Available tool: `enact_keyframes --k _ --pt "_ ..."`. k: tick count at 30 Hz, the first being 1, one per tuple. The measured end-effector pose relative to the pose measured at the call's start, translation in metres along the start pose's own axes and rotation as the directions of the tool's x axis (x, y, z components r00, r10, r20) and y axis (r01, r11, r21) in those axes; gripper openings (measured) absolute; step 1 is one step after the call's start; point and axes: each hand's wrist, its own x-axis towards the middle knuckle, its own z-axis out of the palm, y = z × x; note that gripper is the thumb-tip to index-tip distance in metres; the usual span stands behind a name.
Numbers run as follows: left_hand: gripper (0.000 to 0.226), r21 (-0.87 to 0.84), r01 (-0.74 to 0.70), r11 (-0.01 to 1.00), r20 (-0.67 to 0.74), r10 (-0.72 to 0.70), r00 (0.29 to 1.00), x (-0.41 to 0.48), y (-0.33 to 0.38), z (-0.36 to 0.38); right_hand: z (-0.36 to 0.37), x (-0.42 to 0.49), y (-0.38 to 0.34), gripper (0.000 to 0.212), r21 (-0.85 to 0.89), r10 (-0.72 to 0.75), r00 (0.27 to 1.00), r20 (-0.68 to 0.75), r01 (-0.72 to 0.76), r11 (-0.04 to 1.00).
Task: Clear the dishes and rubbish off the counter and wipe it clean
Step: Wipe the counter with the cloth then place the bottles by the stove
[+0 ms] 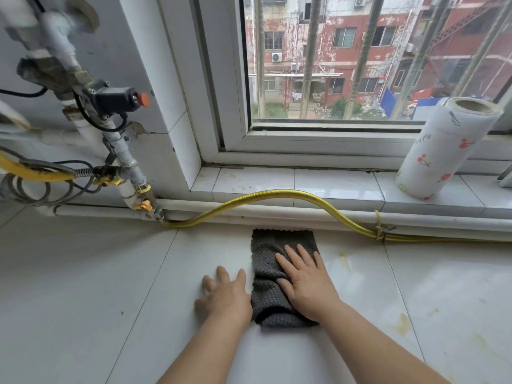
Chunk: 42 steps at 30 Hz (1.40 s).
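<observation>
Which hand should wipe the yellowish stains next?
Right, probably. The right hand lies flat on the grey cloth, and the stains sit to its right on the counter. The left hand rests on bare tile.

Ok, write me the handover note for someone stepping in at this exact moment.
Right hand: flat, palm down on the grey cloth, pressing it to the counter.
Left hand: flat on the bare counter beside the cloth, holding nothing.
Done: no dishes or rubbish visible on the counter here.
Left: yellowish stains to the right of the cloth need wiping. The paper towel roll stands on the window sill, behind the yellow hose.
</observation>
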Motion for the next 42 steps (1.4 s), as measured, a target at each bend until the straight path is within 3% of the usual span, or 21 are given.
enact_keyframes --k 4,6,12,17,21,25,31,35,37,42 --pt "0.057 0.024 0.007 1.0 0.002 -0.008 1.0 0.0 0.0 0.002 -0.007 0.018 0.011 0.061 0.0 0.275 0.961 0.006 -0.275 0.961" --pt "0.06 0.032 0.014 0.999 0.003 -0.014 1.0 0.003 0.001 0.002 -0.01 0.032 0.005 0.062 0.019 0.329 0.944 0.02 -0.33 0.944" --pt "0.063 -0.009 0.011 1.0 0.011 -0.011 1.0 0.005 0.0 0.001 -0.005 0.024 -0.009 0.059 -0.006 0.123 0.992 -0.004 -0.123 0.992" --pt "0.068 -0.018 0.013 1.0 0.021 -0.013 1.0 0.005 -0.003 0.002 0.001 -0.015 -0.028 0.06 0.035 0.254 0.967 -0.003 -0.254 0.967" --pt "0.072 0.014 -0.03 0.999 0.016 0.03 0.999 0.0 -0.007 0.003 0.008 -0.055 -0.041 0.061 0.023 0.238 0.971 -0.007 -0.238 0.971" --pt "0.055 0.047 -0.143 0.989 -0.02 0.144 0.989 -0.004 -0.021 0.01 0.016 -0.088 -0.052 0.062 0.019 0.242 0.97 -0.006 -0.242 0.97" --pt "0.051 0.093 -0.234 0.968 -0.08 0.241 0.967 -0.016 -0.034 0.02 0.001 -0.128 -0.071 0.059 -0.046 0.26 0.962 -0.084 -0.265 0.963" --pt "0.048 0.11 -0.274 0.955 -0.089 0.284 0.955 -0.017 -0.041 0.02 0.01 -0.146 -0.07 0.066 -0.059 0.258 0.963 -0.08 -0.262 0.963" --pt "0.047 0.116 -0.282 0.952 -0.088 0.293 0.952 -0.016 -0.042 0.019 0.007 -0.158 -0.072 0.062 -0.101 0.297 0.955 0.002 -0.296 0.95" --pt "0.046 0.116 -0.284 0.952 -0.078 0.294 0.953 -0.015 -0.041 0.02 0.002 -0.17 -0.078 0.053 -0.087 0.366 0.93 0.025 -0.363 0.928"
